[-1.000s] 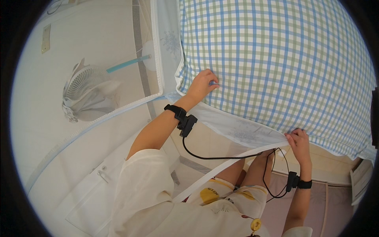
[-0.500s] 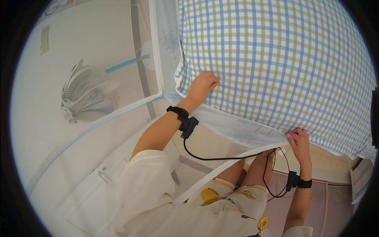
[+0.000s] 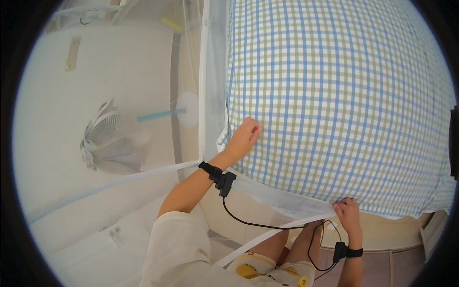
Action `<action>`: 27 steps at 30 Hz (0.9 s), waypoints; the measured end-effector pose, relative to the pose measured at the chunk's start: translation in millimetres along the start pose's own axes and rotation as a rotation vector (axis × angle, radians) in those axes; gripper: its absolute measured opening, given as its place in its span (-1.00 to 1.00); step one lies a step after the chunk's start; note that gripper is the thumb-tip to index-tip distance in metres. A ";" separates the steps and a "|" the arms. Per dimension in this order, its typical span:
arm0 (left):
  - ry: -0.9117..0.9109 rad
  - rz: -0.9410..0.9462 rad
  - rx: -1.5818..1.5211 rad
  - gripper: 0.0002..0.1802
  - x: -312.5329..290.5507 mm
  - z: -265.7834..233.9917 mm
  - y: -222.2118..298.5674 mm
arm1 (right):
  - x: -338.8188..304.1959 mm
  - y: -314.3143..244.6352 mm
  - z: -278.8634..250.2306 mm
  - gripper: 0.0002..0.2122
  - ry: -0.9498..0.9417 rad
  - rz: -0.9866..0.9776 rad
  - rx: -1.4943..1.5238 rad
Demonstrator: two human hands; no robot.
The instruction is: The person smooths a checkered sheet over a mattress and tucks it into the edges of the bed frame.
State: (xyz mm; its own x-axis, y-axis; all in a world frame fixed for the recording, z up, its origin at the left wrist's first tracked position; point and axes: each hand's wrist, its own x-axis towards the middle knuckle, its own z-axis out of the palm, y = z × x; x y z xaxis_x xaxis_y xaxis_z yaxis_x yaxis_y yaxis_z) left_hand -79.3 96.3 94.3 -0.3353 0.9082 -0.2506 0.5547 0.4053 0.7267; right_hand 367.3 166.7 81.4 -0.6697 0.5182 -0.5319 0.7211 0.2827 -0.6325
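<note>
A bedsheet [image 3: 330,95] in blue, green and white checks lies over the bed, filling most of the right side. My left hand [image 3: 245,136] rests on the sheet near its left corner, fingers curled in; no cloth shows bunched in them. At the bed's near edge, my right hand [image 3: 348,213] is closed, thumb and fingers pinching the white border of a sheer mosquito net [image 3: 282,197] against the sheet's edge. The net stretches taut from there toward my body. Each wrist wears a black strap with a small device, joined by a cable.
Left of the bed, a standing fan [image 3: 107,138] with a loose cover and a blue pole [image 3: 161,115] shows behind the net. A white door [image 3: 114,239] with a handle is at the lower left. Pinkish panels [image 3: 377,268] stand below the bed's near right side.
The view has shifted, so the bed and both hands sit lower in the picture. My left hand's fingers look more curled; my right hand keeps its hold at the edge.
</note>
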 end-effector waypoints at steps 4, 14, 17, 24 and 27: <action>0.211 0.056 0.000 -0.99 55.5 -27.2 21.6 | 2.6 -3.7 1.4 -0.83 0.004 -0.011 -0.003; 0.440 -0.128 -0.159 -0.89 121.2 -65.4 26.4 | 6.7 -4.1 -5.6 -0.86 -0.016 0.021 0.052; 0.414 -0.130 -0.054 -0.72 124.1 -64.3 7.4 | 8.8 0.5 -9.0 -0.85 -0.060 0.041 0.036; 0.246 -0.182 0.612 -0.39 177.1 9.9 -20.7 | -1.1 3.9 7.5 -0.87 -0.024 -0.015 0.038; 0.345 -0.068 0.594 -0.34 233.6 46.8 31.3 | -0.2 4.5 8.5 -0.89 0.061 -0.037 0.048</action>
State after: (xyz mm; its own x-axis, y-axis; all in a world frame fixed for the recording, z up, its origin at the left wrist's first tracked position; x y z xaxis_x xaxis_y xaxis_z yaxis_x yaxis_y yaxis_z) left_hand -104.7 326.0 28.5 -0.5529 0.8332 0.0064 0.8140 0.5385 0.2179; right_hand 369.1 161.1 73.9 -0.6827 0.5565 -0.4735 0.6859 0.2646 -0.6779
